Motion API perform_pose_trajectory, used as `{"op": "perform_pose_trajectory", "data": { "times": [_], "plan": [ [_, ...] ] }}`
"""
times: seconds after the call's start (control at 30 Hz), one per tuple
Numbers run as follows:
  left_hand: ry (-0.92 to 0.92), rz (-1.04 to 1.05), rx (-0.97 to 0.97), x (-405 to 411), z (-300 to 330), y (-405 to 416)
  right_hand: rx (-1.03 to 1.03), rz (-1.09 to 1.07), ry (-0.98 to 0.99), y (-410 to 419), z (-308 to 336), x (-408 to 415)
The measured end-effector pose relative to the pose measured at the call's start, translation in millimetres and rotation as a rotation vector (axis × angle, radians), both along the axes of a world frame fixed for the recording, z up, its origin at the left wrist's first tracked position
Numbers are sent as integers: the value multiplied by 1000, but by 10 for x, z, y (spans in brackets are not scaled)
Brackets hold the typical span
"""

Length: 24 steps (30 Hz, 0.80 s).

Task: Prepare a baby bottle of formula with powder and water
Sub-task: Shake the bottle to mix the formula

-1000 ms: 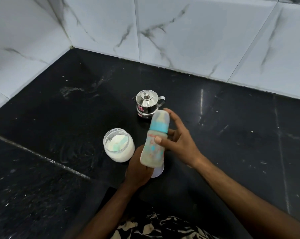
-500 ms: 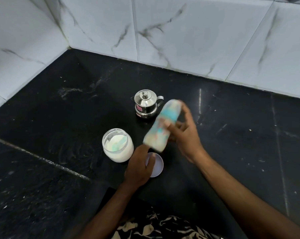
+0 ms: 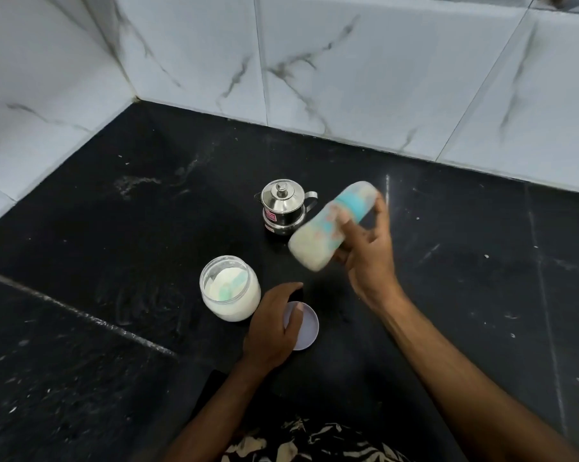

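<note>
My right hand (image 3: pixel 368 258) grips the baby bottle (image 3: pixel 318 238), which is tilted with its teal collar and cap toward the upper right and is blurred by motion; milky liquid fills it. An open jar of white formula powder (image 3: pixel 229 290) with a teal scoop inside stands on the black counter. My left hand (image 3: pixel 274 325) rests over the jar's pale lid (image 3: pixel 306 328), which lies flat on the counter beside the jar; the fingers are loosely curled and hold nothing. A small lidded steel pot (image 3: pixel 283 208) stands behind the bottle.
The black stone counter (image 3: pixel 114 228) runs to white marble-tiled walls (image 3: pixel 348 78) at the back and left, meeting in a corner at upper left. A seam crosses the counter at left. Patterned clothing (image 3: pixel 301 441) shows at the bottom edge.
The bottle went from upright in both hands to tilted in my right hand alone, moving up and right. My left hand dropped onto the lid on the counter.
</note>
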<state>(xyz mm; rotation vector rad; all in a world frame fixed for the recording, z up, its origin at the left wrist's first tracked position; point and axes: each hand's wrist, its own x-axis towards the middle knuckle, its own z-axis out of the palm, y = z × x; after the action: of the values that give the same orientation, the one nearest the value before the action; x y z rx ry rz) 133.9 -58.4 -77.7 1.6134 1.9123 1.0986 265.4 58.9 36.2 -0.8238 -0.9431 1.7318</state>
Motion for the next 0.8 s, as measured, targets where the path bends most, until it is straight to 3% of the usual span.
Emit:
{"op": "perform_pose_trajectory", "data": {
  "times": [0.13,0.33,0.5,0.67,0.73,0.8],
  "plan": [
    [-34,70,-107,25,-73,-12,169,375,-216,-234,-87,13],
    [6,1,2,13,37,2,23,31,-72,-4,63,31],
    [-28,65,-31,29,-26,-14,102,363,-247,-160,5,48],
    [-7,-8,-20,-1,-7,3,-56,-21,-34,35,3,22],
    [19,8,-15,-2,-12,-6,-59,6,-35,-23,-45,26],
    [-16,68,-16,12,-37,-11,46,232,-177,-183,-80,34]
  ]
}}
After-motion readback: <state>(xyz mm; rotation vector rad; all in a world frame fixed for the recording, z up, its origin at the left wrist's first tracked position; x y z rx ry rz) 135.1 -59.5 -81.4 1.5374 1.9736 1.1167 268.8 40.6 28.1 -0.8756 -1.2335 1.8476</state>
